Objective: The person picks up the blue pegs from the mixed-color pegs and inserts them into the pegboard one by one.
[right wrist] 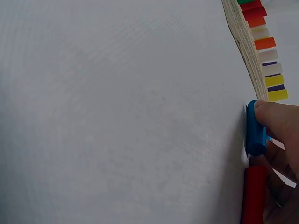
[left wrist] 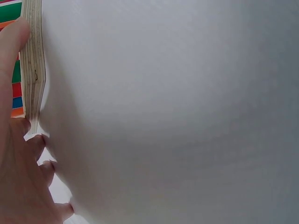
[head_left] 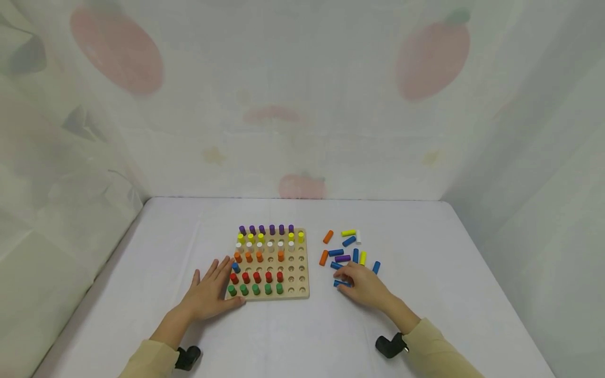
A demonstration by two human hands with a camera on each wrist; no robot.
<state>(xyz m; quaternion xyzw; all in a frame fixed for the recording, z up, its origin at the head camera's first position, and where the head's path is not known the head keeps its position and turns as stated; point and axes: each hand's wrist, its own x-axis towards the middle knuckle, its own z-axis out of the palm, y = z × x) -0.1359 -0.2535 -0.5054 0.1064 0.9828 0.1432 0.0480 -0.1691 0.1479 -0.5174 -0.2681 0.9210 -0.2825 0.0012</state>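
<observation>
A wooden pegboard (head_left: pixel 296 269) holds upright rows of pegs, purple at the back and green in front. One blue peg (head_left: pixel 236 268) stands at the left of its row. My left hand (head_left: pixel 208 295) rests along the board's left side, fingers spread and thumb at the front corner. Right of the board, my right hand (head_left: pixel 364 286) pinches a blue peg (right wrist: pixel 255 128) lying low over the table, the thumb on one end. Under that hand a red peg (right wrist: pixel 254 193) shows in the right wrist view; the hand hides it in the head view.
Loose pegs lie right of the board, among them an orange peg (head_left: pixel 323 258), a purple peg (head_left: pixel 342 258), a yellow peg (head_left: pixel 348 232), a white peg (head_left: pixel 358 237) and several blue ones. A white cloth covers the table (head_left: pixel 293 341); a printed curtain (head_left: pixel 302 147) hangs behind.
</observation>
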